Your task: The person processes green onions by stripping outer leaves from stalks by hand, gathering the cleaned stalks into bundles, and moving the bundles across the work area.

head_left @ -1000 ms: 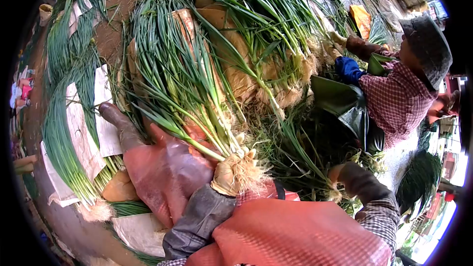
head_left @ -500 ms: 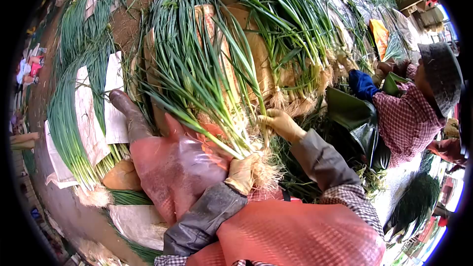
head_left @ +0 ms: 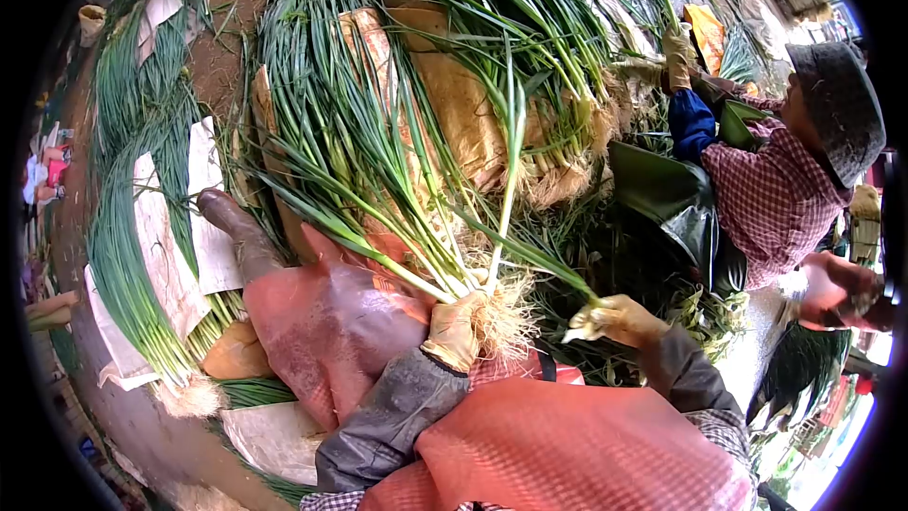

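- One bunch of green onions (head_left: 433,251) rests against my apron (head_left: 326,322), roots nearest me.
- My left hand (head_left: 454,331) is closed round its root end.
- My right hand (head_left: 619,319), at the stalks half a second ago, is now drawn back, pinching one green leaf (head_left: 553,268).
- One co-worker (head_left: 771,185) is at my right.
- Bare floor (head_left: 216,66) shows between the left pile (head_left: 142,123) and middle pile (head_left: 307,47).

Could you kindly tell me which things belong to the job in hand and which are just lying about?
In the job:
left hand, gripping the onion bunch
right hand, holding a green leaf

Seemingly just lying about:
orange sheet, upper right
pale sheet, lower left
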Available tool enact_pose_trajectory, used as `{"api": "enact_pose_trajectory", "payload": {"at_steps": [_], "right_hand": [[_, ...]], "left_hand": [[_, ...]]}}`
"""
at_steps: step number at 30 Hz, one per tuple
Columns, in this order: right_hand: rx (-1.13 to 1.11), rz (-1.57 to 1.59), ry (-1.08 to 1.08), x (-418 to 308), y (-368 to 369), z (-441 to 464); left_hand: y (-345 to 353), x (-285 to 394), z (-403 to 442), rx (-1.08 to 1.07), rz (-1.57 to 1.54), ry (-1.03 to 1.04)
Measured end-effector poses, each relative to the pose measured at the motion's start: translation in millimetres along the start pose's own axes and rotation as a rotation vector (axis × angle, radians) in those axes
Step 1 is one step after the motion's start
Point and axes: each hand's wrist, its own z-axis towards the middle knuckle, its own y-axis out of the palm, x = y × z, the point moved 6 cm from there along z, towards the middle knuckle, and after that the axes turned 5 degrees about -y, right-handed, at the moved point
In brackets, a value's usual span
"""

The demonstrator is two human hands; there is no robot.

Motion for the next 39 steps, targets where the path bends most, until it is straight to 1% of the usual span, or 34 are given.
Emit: {"api": "enact_pose_trajectory", "payload": {"at_steps": [1,2,3,4,5,6,8,9,10,11,12,13,14,15,16,18,19,21,22,23,24,26,27,28,29,30,31,32,33,34,35,36,38,39], "right_hand": [[0.057,-0.158,0.169,29.1,-29.5,-16.6],[0.009,-0.546,0.330,60.8,-66.3,-38.1],[-0.101,-0.923,0.496,92.3,-103.0,-60.7],[-0.337,-1.524,0.642,101.6,-117.2,-75.8],[-0.337,-1.531,0.641,104.6,-131.3,-69.1],[-0.285,-1.596,0.554,84.6,-127.5,-44.9],[-0.185,-1.703,0.375,42.2,-110.3,15.9],[-0.090,-1.751,0.201,18.9,-99.0,55.3],[-0.012,-1.850,-0.054,-4.5,-78.4,104.8],[0.057,-2.012,-0.271,-22.7,-57.3,159.0],[0.139,-2.215,-0.422,-36.3,-35.7,215.4],[0.245,-2.406,-0.515,-43.2,-19.6,268.7],[0.323,-1.925,-0.368,-45.7,-13.3,309.6],[0.454,-1.439,-0.306,-47.7,-6.6,346.9],[0.553,-1.277,-0.247,-55.3,3.8,359.2],[0.321,-1.178,-0.263,-71.2,24.3,358.0],[0.293,-1.018,-0.123,-85.1,40.0,333.0],[0.094,-0.648,-0.120,-85.6,41.4,293.5],[0.029,-0.446,-0.169,-80.0,34.3,275.0],[0.092,-0.465,-0.091,-98.6,41.1,232.8],[0.105,-0.550,-0.112,-100.7,34.2,212.9],[0.002,-0.247,-0.238,-102.2,49.8,188.5],[-0.035,-0.146,-0.226,-103.4,65.2,179.1],[-0.071,-0.047,-0.220,-114.6,91.5,170.4],[-0.247,-0.026,-0.211,-108.9,106.3,176.3],[-0.275,-0.077,-0.170,-101.1,115.0,178.7],[-0.352,-0.233,-0.141,-104.9,132.3,171.1],[-0.429,-0.392,-0.107,-105.5,144.1,164.8],[-0.403,-0.464,-0.107,-95.6,143.0,164.8],[-0.323,-0.670,-0.214,-97.3,133.0,158.6],[-0.298,-0.716,-0.132,-99.8,128.0,142.4],[-0.271,-0.764,-0.050,-104.7,121.0,122.8],[-0.270,-0.674,-0.043,-100.9,93.2,86.3],[-0.216,-0.590,-0.017,-89.8,69.2,68.6]], "left_hand": [[-0.6,-0.6,-2.1,-0.052,-0.026,-0.037],[0.5,0.8,-2.4,-0.055,-0.021,-0.036],[1.7,-0.3,-2.1,-0.053,-0.094,-0.046],[2.6,-1.3,-2.2,-0.050,-0.170,-0.057],[13.0,-4.1,-9.2,-0.276,-0.454,-0.266],[15.3,-2.9,-12.9,-0.357,-0.467,-0.332],[39.6,7.5,-40.7,-0.634,-0.653,-0.494],[43.8,12.2,-50.1,-0.585,-0.490,-0.433],[33.9,15.4,-51.3,-0.369,-0.486,-0.376],[27.6,14.5,-51.2,-0.421,-0.481,-0.368],[23.2,15.0,-48.4,-0.473,-0.474,-0.357],[32.0,19.4,-51.6,-0.458,-0.487,-0.308],[37.2,28.8,-49.4,-0.464,-0.373,-0.102],[31.7,26.8,-46.9,-0.458,-0.383,-0.111],[25.3,27.1,-43.0,-0.455,-0.389,-0.121],[15.8,31.0,-40.2,-0.299,-0.335,-0.017],[14.5,33.5,-39.4,-0.249,-0.322,0.001],[17.8,37.4,-31.6,-0.245,-0.365,-0.026],[16.7,34.3,-30.5,-0.226,-0.398,-0.061],[19.0,31.3,-31.4,-0.241,-0.464,-0.124],[19.3,32.2,-30.6,-0.239,-0.462,-0.129],[24.8,31.6,-32.9,-0.319,-0.413,-0.150],[27.0,30.0,-35.4,-0.345,-0.437,-0.188],[27.7,29.1,-35.1,-0.378,-0.422,-0.177],[25.3,24.1,-34.2,-0.337,-0.402,-0.260],[23.7,20.4,-33.7,-0.297,-0.380,-0.342],[32.3,26.2,-37.1,-0.235,-0.343,-0.237],[19.3,23.0,-29.8,-0.146,-0.275,-0.199],[11.5,17.3,-25.7,-0.160,-0.265,-0.249],[2.6,12.4,-23.2,-0.174,-0.253,-0.303],[5.2,15.7,-24.9,-0.265,-0.254,-0.290],[6.9,12.6,-24.0,-0.268,-0.255,-0.295],[18.7,19.6,-29.3,-0.070,-0.172,-0.202],[15.3,16.9,-27.8,-0.197,-0.260,-0.243]]}}
